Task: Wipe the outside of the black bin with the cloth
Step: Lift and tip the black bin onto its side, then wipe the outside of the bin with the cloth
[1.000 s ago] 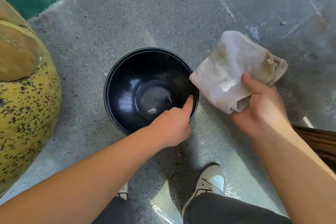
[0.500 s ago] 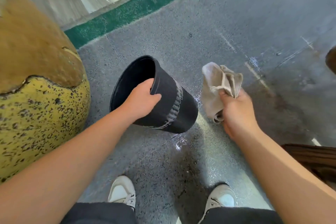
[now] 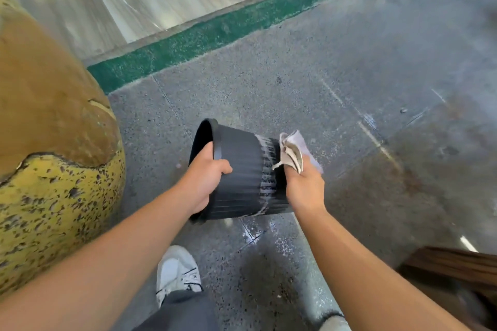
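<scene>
You have the black bin [image 3: 239, 172] tipped on its side and lifted clear of the grey floor [image 3: 309, 83], mouth facing left toward the big yellow-and-brown rock [image 3: 53, 169], base pointing right. Holding it that way turns the ribbed wall up toward you, so the cloth can reach the surface you mean to clean.

Your left hand [image 3: 205, 179] is clamped on the rim: thumb hooked inside the opening, fingers wrapped over the outer wall. That grip steadies the bin against the push of the wipe and would let you roll it to bring a fresh strip round.

Your right hand [image 3: 304, 185] is closed around the bunched cloth [image 3: 291, 152] and pressing it to the base end, just beside a pale, streaky band on the ribs. That band looks like water or suds, though the blur makes it hard to be sure.

Judging by how little of the wall shows streaks, you are early in the wipe. Your white shoe [image 3: 176, 271] sits below on a damp-looking patch of floor.
</scene>
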